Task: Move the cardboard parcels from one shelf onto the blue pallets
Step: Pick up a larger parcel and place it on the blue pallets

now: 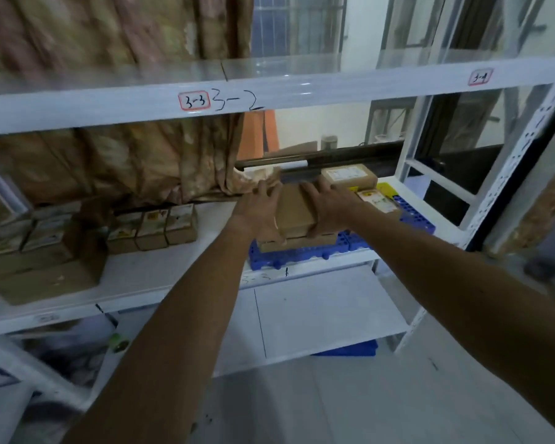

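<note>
From the head camera, both bare forearms reached forward into a white metal shelf (161, 277) with smooth painted boards and perforated uprights. The left hand (259, 209) and right hand (329, 208) pressed against opposite sides of a plain brown cardboard parcel (293, 210) — a flat, matte rectangular box with crisp edges and no label visible on its top face; each grip was clasped on the parcel, fingers spread along its sides, the right thumb wrapped under the near corner. The parcel sat on top of another flat cardboard box (297, 242), which rested on a blue pallet (305, 253) of moulded plastic with a grid of round holes, lying on the right half of the shelf. Farther back on the pallet stood a second brown box with a white printed label (350, 175) on top, its text too blurred to read, and just right of the hands lay a smaller labelled box (378, 200) beside a yellow pallet piece (385, 188). On the left half of the shelf a row of small cube-like cartons (153, 227) with pale printed tops stood side by side, with larger blurred cartons (39, 251) beyond them. A wrinkled, patterned brownish curtain (109, 161) hung behind. The upper shelf beam (334, 88) carried a red-framed sticker reading "3-3", handwritten "3-2" beside it — and another red-framed tag to the right, unreadable.
</note>
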A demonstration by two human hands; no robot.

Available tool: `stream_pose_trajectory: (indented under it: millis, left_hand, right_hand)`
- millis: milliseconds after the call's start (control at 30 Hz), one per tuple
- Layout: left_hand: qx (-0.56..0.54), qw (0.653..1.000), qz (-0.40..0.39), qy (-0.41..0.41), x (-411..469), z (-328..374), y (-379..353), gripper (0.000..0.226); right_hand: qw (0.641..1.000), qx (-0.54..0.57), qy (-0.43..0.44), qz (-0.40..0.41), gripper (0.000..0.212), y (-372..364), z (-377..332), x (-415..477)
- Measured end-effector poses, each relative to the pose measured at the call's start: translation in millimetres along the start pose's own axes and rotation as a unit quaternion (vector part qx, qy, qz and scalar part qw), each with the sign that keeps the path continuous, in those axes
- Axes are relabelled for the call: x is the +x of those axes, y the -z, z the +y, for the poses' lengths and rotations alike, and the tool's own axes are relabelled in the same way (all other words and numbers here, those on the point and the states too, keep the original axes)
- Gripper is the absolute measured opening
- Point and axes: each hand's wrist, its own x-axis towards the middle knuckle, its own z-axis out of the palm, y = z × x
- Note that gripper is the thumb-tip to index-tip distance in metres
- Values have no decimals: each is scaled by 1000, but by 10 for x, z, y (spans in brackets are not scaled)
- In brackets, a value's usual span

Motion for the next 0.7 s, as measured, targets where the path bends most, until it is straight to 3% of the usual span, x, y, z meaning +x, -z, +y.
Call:
stream_pose_trajectory:
  millis: [200, 367, 700]
  left_hand:
    - [2, 998, -29, 54, 142, -71, -223, 129]
    - [30, 999, -16, 37, 384, -349, -292, 131]
    - [-14, 999, -10, 31, 1264, -883, -593, 128]
  right_hand:
    - [999, 26, 38, -3, 130, -332, 48, 347]
    - [998, 47, 35, -14, 129, -400, -6, 735]
    - [998, 55, 24, -20, 132, -586, 185, 1687]
